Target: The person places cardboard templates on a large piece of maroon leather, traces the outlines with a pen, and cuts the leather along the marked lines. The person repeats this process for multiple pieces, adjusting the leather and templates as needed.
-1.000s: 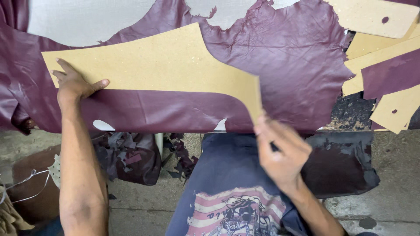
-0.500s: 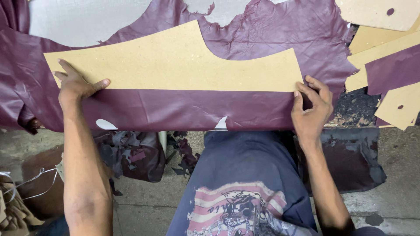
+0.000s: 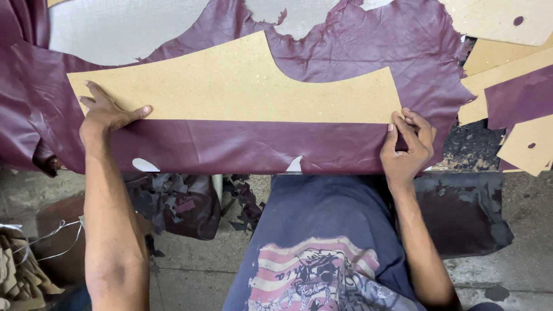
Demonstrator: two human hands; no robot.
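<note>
A long tan cardboard pattern [image 3: 230, 86] lies flat on a dark maroon leather hide [image 3: 230, 147] spread over the table. My left hand [image 3: 103, 112] presses flat on the pattern's near left corner, fingers spread. At the pattern's near right corner, my right hand [image 3: 408, 144] has its fingers curled, thumb and fingertips pinching the pattern's edge against the leather.
Several more tan cardboard patterns [image 3: 495, 20] and a cut maroon piece [image 3: 518, 95] lie at the right. Bare grey table [image 3: 115, 29] shows at the far left. Leather scraps [image 3: 173, 201] hang and pile below the table's front edge. Pale scraps [image 3: 17, 270] lie on the floor.
My right hand came up from my lap to the pattern's right corner and now grips it. The pattern has been laid flat on the leather. My left hand has stayed put.
</note>
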